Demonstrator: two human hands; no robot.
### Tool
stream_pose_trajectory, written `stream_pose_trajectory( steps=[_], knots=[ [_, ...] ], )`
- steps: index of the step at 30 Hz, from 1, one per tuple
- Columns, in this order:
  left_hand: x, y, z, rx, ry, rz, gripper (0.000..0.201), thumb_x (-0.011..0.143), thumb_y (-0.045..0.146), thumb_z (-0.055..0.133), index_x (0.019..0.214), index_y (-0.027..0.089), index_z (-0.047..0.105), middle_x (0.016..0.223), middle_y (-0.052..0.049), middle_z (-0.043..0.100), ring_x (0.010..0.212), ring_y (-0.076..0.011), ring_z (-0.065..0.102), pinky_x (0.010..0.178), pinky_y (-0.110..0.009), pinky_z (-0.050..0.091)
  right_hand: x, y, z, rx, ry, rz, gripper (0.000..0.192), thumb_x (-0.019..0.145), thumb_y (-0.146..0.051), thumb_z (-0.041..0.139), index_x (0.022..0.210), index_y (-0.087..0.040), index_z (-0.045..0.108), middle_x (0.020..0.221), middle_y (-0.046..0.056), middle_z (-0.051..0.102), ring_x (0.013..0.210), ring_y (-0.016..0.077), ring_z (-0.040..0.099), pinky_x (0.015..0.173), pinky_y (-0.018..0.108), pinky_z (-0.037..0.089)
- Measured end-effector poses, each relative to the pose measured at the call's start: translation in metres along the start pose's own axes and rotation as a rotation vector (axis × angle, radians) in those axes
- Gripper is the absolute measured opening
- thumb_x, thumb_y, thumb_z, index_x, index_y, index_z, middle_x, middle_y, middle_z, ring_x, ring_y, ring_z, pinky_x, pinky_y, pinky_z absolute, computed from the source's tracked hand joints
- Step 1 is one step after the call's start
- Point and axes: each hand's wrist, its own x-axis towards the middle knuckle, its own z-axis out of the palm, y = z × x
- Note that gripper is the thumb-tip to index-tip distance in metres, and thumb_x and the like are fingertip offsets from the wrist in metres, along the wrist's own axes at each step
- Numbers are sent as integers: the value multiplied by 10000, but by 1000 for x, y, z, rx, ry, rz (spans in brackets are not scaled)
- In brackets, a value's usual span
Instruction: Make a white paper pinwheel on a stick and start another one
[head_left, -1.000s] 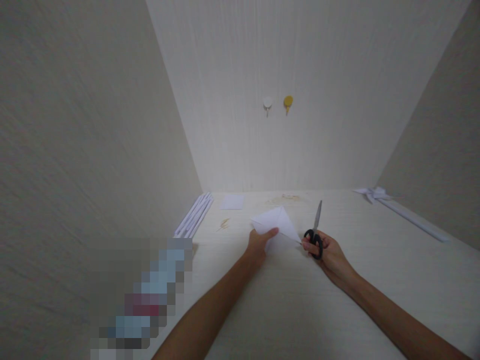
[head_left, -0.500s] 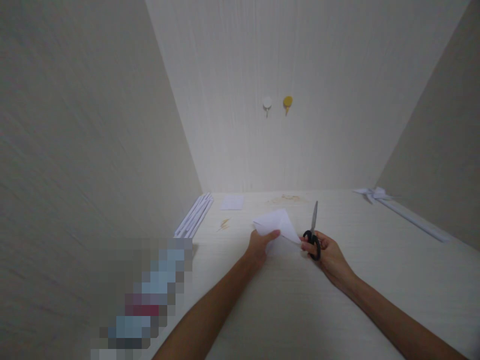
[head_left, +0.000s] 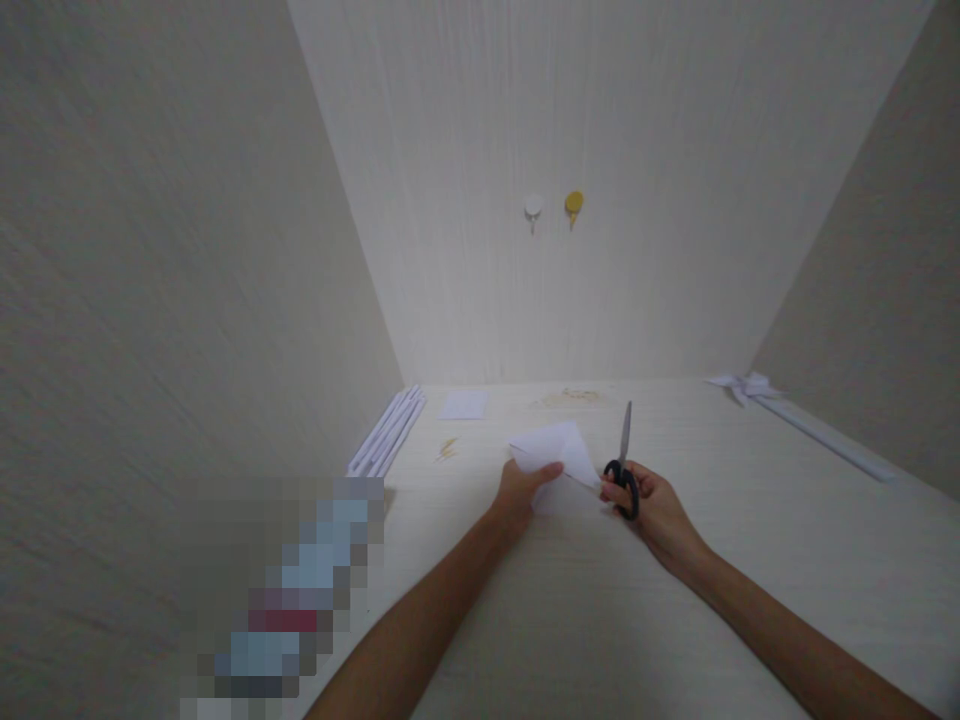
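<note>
Near the middle of the table, my left hand grips a white sheet of paper, thumb on top and the other fingers hidden beneath it. The paper shows cut or creased lines that run toward its centre. My right hand has the black-handled scissors hooked on its fingers, with the blades pointing up and away from me, clear of the paper. The fingertips of this hand touch the paper's right corner.
Rolled white paper sticks lie along the table's left edge, close to a square white sheet. Several thin yellowish bits rest nearby. At the far right is a paper pinwheel on a long stick. Two hooks hang on the wall.
The paper has shifted very slightly to the right, its corner closer to my right fingers. Both hands and the scissors stay almost where they were.
</note>
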Motion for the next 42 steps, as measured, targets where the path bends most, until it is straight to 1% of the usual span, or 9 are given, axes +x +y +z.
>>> stream_pose_trajectory(
  steps=[4,11,15,19,23,28,34,42],
  knots=[
    [-1,1,1,2,-16,6,426,428,208,746,818,91,620,838,-128,650,724,-228,604,674,-324,466,-1,-2,1,-9,8,-14,267,526,-317,722,654,-162,546,543,-29,555,495,80,486,430,174,354],
    [-3,1,2,12,-11,2,425,431,220,746,818,96,619,817,-118,654,702,-222,606,648,-318,468,-2,-3,3,-34,31,-21,282,512,-339,724,637,-165,540,535,-29,552,482,87,482,423,186,357],
    [-3,1,1,10,-40,14,408,451,229,741,818,97,619,822,-118,655,699,-219,606,652,-319,471,-1,-2,3,-28,30,-19,276,507,-321,729,636,-161,544,524,-33,548,466,75,470,419,178,351],
    [-2,-1,0,12,-27,10,412,452,221,740,825,94,619,820,-117,655,685,-216,606,657,-325,473,-1,-2,4,-15,40,-13,278,495,-304,735,635,-159,543,516,-33,545,459,73,467,415,178,352],
    [-1,-1,1,7,-64,13,416,465,228,734,839,88,616,809,-115,654,680,-216,605,655,-330,475,-1,-2,4,-11,47,-5,286,478,-306,741,620,-161,539,507,-40,544,448,70,462,410,175,351],
    [-1,-1,1,20,-42,14,426,450,232,742,828,85,612,798,-111,654,670,-211,603,656,-328,474,-2,-4,5,-31,45,-15,289,481,-317,739,613,-157,537,503,-39,533,443,69,453,407,177,353],
    [-2,-1,0,53,-54,23,442,465,256,736,856,88,614,820,-119,653,690,-212,605,660,-316,472,-3,-4,5,-37,57,-11,287,472,-305,743,602,-160,532,491,-45,524,428,65,443,393,176,342],
    [0,-3,-2,84,-30,46,425,455,257,741,822,82,615,820,-123,652,684,-210,601,655,-309,469,-3,-4,6,-46,81,-4,291,473,-304,741,598,-159,521,472,-52,512,410,64,438,388,185,352]
  ],
)
